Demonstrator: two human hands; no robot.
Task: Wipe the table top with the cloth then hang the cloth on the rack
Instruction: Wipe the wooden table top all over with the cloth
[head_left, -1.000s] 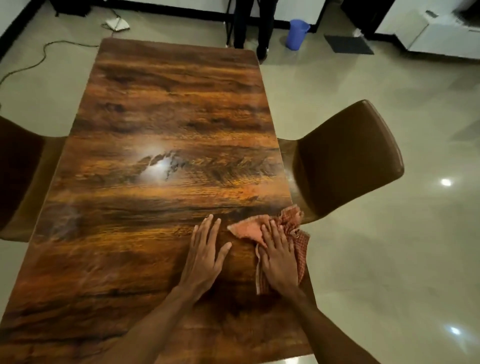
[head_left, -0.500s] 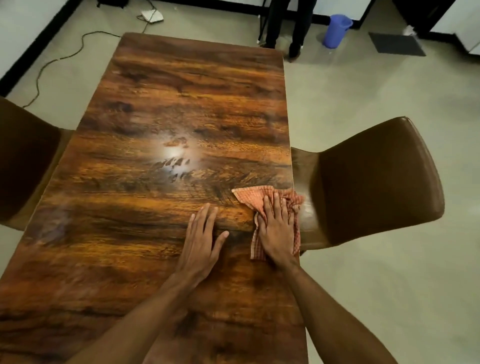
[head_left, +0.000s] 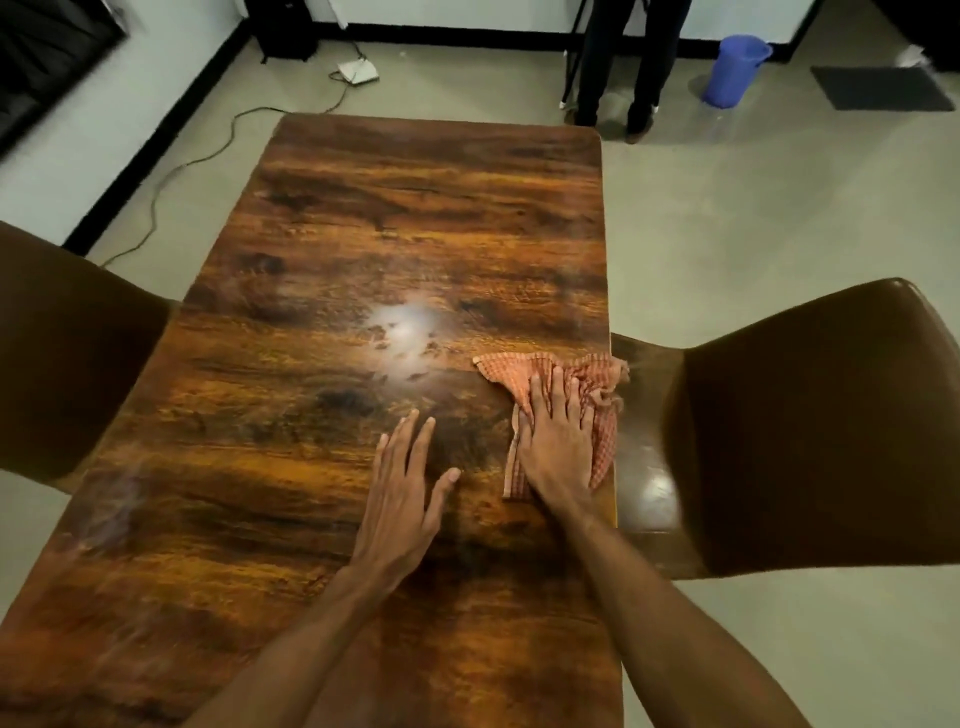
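While the right hand (head_left: 558, 441) presses flat, fingers straight, on the orange checked cloth (head_left: 501, 370) at the bench's (head_left: 415, 218) right edge, the wiping step is in hand! The left hand (head_left: 402, 499) lies open on bare wood just beside it, holding nothing. By my reckoning the far half wants covering, so the next stroke calls for firm pressure and a long sweep (no rack in sight yet). A blue bucket (head_left: 735, 70) stands on the floor beyond the far edge, contents hidden.

We note the orange checked cloth (head_left: 501, 370), rumpled, lying at the right edge of the glossy wood-grain table top (head_left: 415, 234).
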